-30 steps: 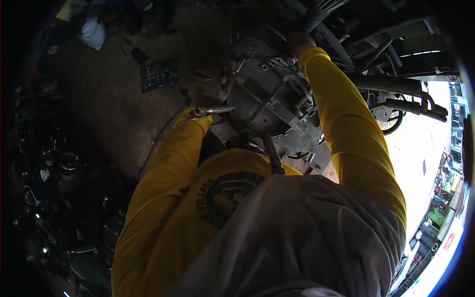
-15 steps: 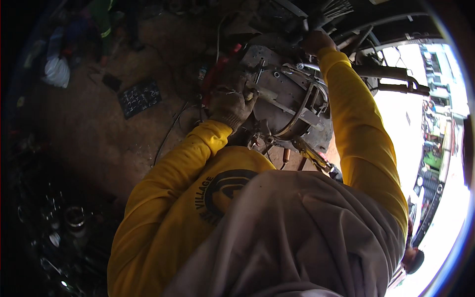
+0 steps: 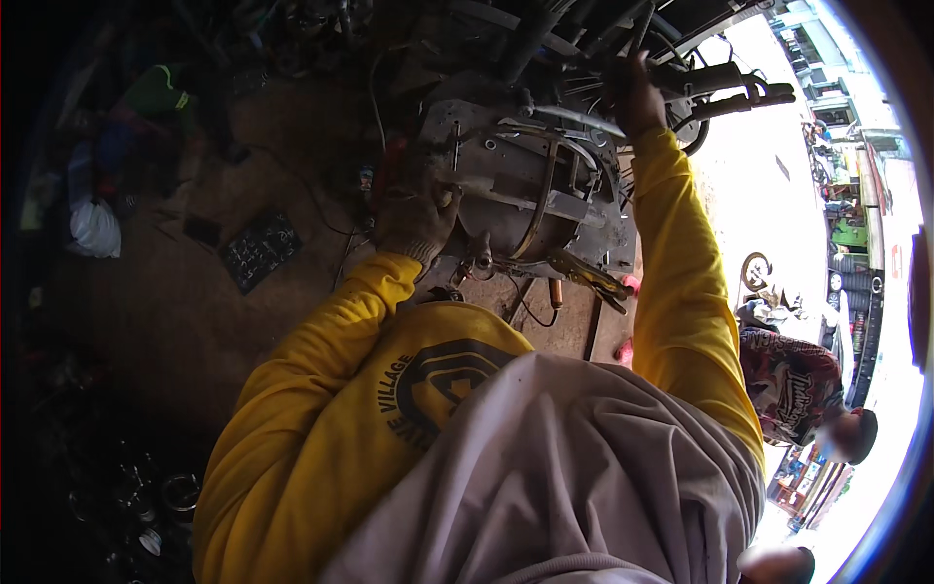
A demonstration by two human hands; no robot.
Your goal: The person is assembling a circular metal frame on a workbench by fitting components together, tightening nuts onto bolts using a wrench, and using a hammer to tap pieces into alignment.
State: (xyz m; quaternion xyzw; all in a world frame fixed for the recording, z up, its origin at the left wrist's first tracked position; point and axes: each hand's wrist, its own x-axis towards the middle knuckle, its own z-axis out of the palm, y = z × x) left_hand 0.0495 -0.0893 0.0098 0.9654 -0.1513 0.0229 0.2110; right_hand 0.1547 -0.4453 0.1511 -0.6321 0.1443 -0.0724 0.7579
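Note:
My left hand (image 3: 416, 216), in a dirty work glove, is closed around the near-left end of a metal tube (image 3: 559, 204). The tube lies across a dark metal worktable (image 3: 462, 117), under a curved metal rod (image 3: 541, 200). My right hand (image 3: 637, 102) is raised at the table's far right edge, among dark bars. Its fingers look closed, but shadow hides what they grip. A pale metal bar (image 3: 581, 119) slants across the table just left of that hand. A plier-like clamp (image 3: 592, 277) sits on the table's near edge.
Dark pipes (image 3: 715, 80) jut out beyond my right hand. A tool with an orange-brown handle (image 3: 556, 292) hangs at the near edge. On the floor at left lies a dark panel (image 3: 261, 251), with a white bag (image 3: 94, 229) farther left. A person in a patterned shirt (image 3: 793, 384) is at right.
The whole view has shifted, so the table sits farther left and the person at right shows more. My right hand has moved toward the dark pipes. My left hand still grips the tube.

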